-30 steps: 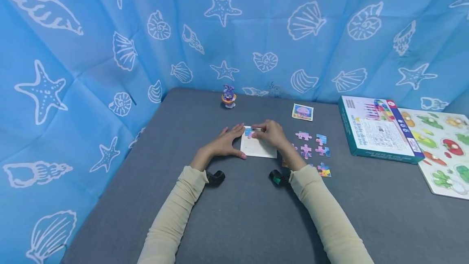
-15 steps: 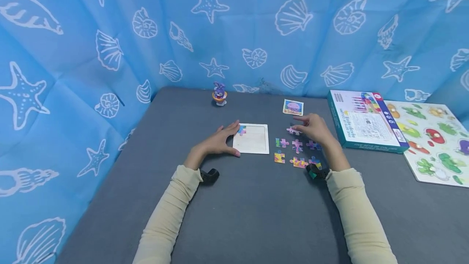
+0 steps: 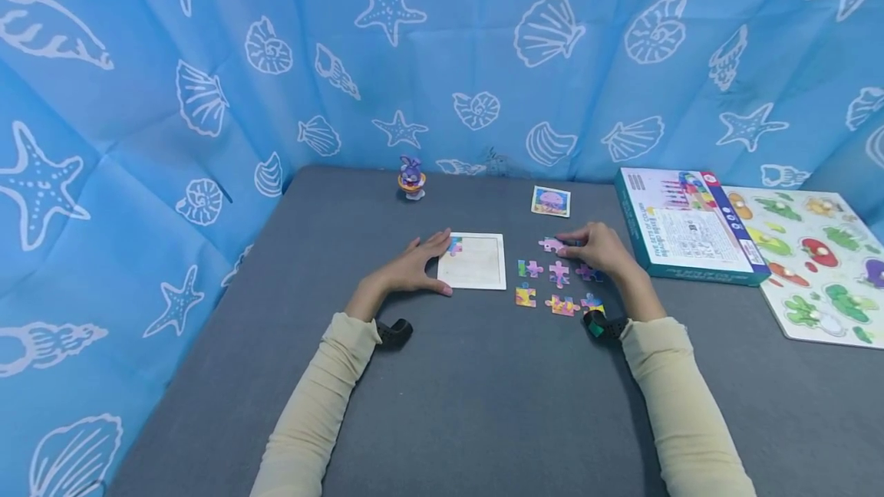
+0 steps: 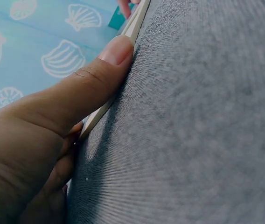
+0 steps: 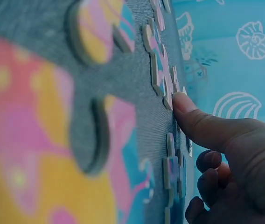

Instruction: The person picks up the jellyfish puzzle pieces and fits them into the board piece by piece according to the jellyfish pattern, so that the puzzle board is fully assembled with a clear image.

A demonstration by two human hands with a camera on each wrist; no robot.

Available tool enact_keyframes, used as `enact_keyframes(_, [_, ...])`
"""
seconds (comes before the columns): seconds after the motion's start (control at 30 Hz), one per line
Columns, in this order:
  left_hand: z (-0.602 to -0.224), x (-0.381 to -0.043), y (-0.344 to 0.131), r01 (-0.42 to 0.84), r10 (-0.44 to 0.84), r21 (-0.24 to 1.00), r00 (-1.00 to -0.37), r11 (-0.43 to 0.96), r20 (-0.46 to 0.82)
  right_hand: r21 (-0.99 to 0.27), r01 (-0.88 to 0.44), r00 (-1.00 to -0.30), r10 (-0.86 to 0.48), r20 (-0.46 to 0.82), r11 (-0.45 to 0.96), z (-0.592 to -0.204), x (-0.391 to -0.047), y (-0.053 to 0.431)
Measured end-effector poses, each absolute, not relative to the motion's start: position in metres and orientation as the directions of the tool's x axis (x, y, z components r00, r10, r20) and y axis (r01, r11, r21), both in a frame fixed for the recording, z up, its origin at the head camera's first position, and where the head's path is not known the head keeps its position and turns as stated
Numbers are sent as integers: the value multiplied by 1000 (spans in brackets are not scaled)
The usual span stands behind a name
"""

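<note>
A white square puzzle tray (image 3: 503,261) lies flat on the table, with a blue and pink puzzle piece (image 3: 456,245) in its far left corner. My left hand (image 3: 412,265) holds the tray's left side, thumb at the near corner and fingers along the far part. In the left wrist view the thumb (image 4: 95,77) presses on the tray's edge. To the right, my right hand (image 3: 599,248) pinches a pink puzzle piece (image 3: 549,245) between thumb and fingers at its right end. The right wrist view shows the thumb (image 5: 191,114) against it, the index fingertip mostly hidden.
Several loose puzzle pieces (image 3: 559,274) lie just right of the tray. Behind them sits a small jellyfish picture card (image 3: 551,202). A purple rabbit figurine (image 3: 411,177) stands at the back. A game box (image 3: 691,228) and a vegetable puzzle board (image 3: 822,271) lie at the right.
My right hand has gone from the tray to the loose pieces on the right and taken hold of the pink one. My left hand stays at the tray. The head view has shifted slightly.
</note>
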State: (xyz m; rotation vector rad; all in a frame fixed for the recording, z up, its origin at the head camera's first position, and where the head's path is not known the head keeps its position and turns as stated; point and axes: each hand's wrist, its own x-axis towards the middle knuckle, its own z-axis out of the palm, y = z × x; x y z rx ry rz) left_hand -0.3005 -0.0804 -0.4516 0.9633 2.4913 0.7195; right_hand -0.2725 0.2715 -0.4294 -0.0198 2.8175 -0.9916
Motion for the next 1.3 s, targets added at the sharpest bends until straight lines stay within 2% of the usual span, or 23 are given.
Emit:
enact_keyframes(0.4, [-452,-301,-83,507,695,571,-700,645,-164,-578,-97,-990,-139,-29,810,-433,-278,264])
enact_keyframes(0.63, [-453,-301,-84,509,692,565,-703,649,-163,-610,-181,-982,-175,70,771,-431,-283,227])
enact_keyframes(0.97, [-455,-300,-83,521,700,565,-698,640,-149,-663,-246,-959,-276,61,707,-435,-297,163])
enact_keyframes(1.3, [-455,-302,-82,520,705,578,-695,629,-142,-635,-272,-952,-299,67,723,-438,-303,149])
